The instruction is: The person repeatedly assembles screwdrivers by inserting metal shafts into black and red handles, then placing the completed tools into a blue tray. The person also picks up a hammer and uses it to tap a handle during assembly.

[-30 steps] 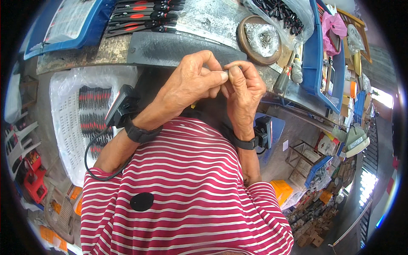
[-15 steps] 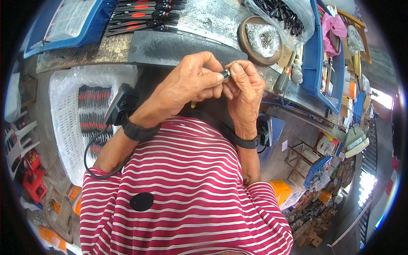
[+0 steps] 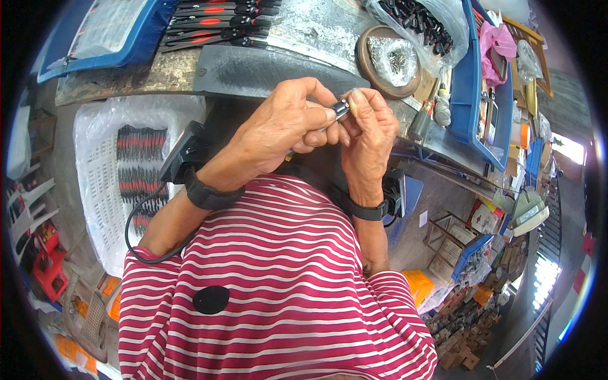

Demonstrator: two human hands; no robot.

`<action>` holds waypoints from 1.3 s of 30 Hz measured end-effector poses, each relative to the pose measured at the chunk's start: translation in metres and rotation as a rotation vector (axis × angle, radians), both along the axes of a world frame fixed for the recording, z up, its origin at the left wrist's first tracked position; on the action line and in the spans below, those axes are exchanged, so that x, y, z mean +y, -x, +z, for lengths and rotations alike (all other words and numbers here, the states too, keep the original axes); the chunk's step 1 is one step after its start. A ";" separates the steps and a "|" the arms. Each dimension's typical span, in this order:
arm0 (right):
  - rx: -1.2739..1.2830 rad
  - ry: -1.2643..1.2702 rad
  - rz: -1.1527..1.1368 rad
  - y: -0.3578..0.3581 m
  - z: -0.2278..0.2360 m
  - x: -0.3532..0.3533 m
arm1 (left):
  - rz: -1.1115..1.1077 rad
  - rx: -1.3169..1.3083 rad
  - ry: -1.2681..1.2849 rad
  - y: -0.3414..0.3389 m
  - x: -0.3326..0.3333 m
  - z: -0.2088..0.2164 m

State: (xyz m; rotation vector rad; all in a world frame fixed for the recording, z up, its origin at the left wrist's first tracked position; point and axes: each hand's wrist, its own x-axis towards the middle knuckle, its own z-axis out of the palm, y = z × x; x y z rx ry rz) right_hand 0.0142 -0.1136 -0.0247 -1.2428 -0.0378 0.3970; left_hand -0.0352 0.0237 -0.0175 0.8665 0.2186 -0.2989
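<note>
My left hand [image 3: 282, 130] and my right hand [image 3: 368, 130] meet in front of my chest, just below the edge of a grey metal workbench [image 3: 253, 60]. Both pinch one small dark metal part [image 3: 340, 110] between thumbs and fingertips. The rest of the part is hidden inside my left fist. Each wrist wears a black strap with a black box device, and a black cable hangs from the left one.
Black-and-red hand tools [image 3: 215, 22] lie in a row on the bench. A round wooden bowl [image 3: 386, 60] holds small metal bits in plastic. Blue trays [image 3: 478, 76] stand at right. A white basket [image 3: 111, 183] of red-black tools sits at lower left.
Both hands stay together at the same spot. My fingers have shifted a little, so the small dark part now shows between the fingertips.
</note>
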 end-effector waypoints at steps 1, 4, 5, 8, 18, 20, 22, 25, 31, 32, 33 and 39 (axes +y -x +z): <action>-0.006 -0.011 0.003 0.000 0.000 0.000 | 0.012 0.001 0.001 0.000 -0.001 0.001; -0.004 -0.054 0.027 -0.002 0.000 -0.001 | -0.001 0.028 -0.042 -0.001 0.001 0.004; 0.011 -0.079 0.049 -0.003 0.000 -0.002 | -0.021 0.024 -0.052 -0.002 0.002 0.005; 0.042 -0.119 0.080 -0.004 -0.002 -0.004 | -0.055 0.013 -0.082 -0.002 0.006 0.008; 0.077 -0.129 0.106 -0.005 -0.003 -0.004 | -0.023 0.007 -0.153 -0.002 0.004 0.010; 0.054 -0.113 0.142 -0.006 -0.001 -0.005 | -0.017 0.005 -0.190 -0.003 0.005 0.010; 0.054 -0.091 0.161 -0.006 0.002 -0.006 | -0.003 0.003 -0.237 -0.003 0.004 0.010; 0.056 -0.040 0.156 -0.005 0.004 -0.006 | -0.004 0.007 -0.308 -0.004 0.005 0.010; -0.031 0.058 0.182 -0.005 0.003 -0.003 | 0.063 -0.051 -0.406 -0.003 0.001 0.007; -0.043 0.085 0.181 -0.005 0.003 -0.003 | 0.061 -0.055 -0.436 -0.003 0.001 0.007; -0.049 0.114 0.177 -0.006 0.002 -0.003 | 0.058 -0.056 -0.463 -0.004 0.001 0.006; -0.154 0.208 0.157 -0.002 0.003 -0.004 | 0.085 -0.085 -0.547 -0.003 -0.004 0.007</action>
